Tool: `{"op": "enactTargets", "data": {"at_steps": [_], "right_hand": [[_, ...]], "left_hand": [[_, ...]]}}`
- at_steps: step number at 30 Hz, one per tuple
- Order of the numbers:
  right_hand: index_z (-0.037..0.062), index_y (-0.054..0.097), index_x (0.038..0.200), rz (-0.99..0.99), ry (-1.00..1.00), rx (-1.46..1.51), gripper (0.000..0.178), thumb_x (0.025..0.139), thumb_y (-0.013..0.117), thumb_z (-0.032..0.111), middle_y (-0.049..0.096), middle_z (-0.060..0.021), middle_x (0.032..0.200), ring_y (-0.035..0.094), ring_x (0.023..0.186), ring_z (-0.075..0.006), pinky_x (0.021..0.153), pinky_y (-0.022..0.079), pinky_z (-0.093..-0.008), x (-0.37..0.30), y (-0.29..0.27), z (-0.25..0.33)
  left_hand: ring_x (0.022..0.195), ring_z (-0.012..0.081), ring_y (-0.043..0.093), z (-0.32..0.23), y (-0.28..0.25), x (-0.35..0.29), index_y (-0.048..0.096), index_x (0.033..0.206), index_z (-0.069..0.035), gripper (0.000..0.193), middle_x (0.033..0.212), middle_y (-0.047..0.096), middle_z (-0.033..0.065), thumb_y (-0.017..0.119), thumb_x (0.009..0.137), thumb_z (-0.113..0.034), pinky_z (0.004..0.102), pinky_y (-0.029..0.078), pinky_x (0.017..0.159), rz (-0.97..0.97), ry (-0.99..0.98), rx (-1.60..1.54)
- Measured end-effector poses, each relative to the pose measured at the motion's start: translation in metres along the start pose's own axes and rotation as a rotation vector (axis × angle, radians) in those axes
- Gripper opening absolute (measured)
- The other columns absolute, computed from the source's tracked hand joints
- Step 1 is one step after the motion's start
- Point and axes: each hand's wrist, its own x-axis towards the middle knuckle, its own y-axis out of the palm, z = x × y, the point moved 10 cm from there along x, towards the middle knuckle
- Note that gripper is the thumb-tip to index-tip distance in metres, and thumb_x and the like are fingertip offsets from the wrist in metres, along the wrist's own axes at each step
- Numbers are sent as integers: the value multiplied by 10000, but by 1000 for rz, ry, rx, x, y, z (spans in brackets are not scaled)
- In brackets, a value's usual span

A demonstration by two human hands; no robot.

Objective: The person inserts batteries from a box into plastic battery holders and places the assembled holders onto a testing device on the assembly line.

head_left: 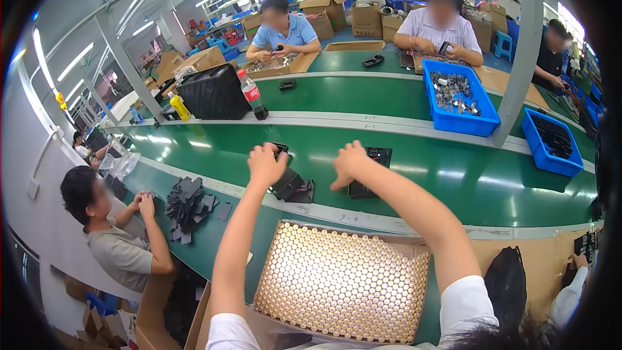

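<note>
Both my arms reach forward over the tray to the green belt. My left hand (265, 166) is curled at a small black plastic case (280, 150), which shows between thumb and fingers. Just nearer, another black case with wires (295, 188) lies on the belt beside that hand. My right hand (350, 164) has thumb and fingers apart, with nothing visible between them. It is over or beside a black rectangular case (380, 156), partly hidden by the hand and forearm. In front of me a tray of upright round battery cells (340, 282) stands between my forearms.
A metal rail (353, 218) runs between tray and belt. Dark flat pieces (188, 206) are piled at left beside a seated person (120, 233). Across the belt are blue bins (463, 121) (554, 163), a cola bottle (253, 94), a black case (212, 93) and other workers. A metal post (520, 58) rises at right.
</note>
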Motion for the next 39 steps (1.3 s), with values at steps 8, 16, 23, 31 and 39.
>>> {"op": "enactTargets", "data": {"at_steps": [8, 16, 23, 31, 39], "right_hand": [[200, 673, 1302, 175, -145, -84, 990, 528, 844, 794, 754, -53, 1099, 649, 1036, -295, 1103, 260, -612, -51, 26, -13], [199, 670, 1224, 168, -107, -161, 865, 540, 908, 672, 758, -45, 1038, 670, 984, -287, 1041, 307, -573, -89, 25, -32], [190, 733, 1132, 277, 84, -189, 731, 587, 877, 657, 757, -19, 964, 667, 881, -265, 983, 332, -568, -190, 9, -78], [106, 800, 983, 789, 209, -58, 816, 632, 767, 841, 748, -45, 898, 639, 810, -261, 904, 441, -548, -308, 82, -95], [3, 395, 1506, -302, 131, 623, 1056, 729, 903, 507, 691, -213, 1228, 708, 860, -349, 851, 561, -490, -264, 12, -127]], "left_hand": [[1144, 396, 616, -13, 50, -38, 550, 1445, -113, 908, 1331, 584, 208, 696, 795, -731, 499, 448, 1011, 368, 302, 137], [1075, 380, 665, -19, 34, -25, 612, 1324, -34, 690, 1208, 664, 207, 852, 798, -410, 442, 552, 947, 382, 302, -96], [1079, 362, 662, -100, -32, -44, 601, 1344, -38, 694, 1217, 661, 223, 845, 811, -410, 417, 533, 978, 307, 416, -247], [1081, 298, 655, -191, -44, -67, 578, 1389, -61, 604, 1206, 666, 191, 774, 911, -373, 389, 522, 973, 389, 507, -736], [1121, 238, 655, -296, 8, -101, 566, 1404, -72, 427, 1270, 670, 152, 556, 1066, -331, 380, 525, 942, 1013, 321, -1832]]}}
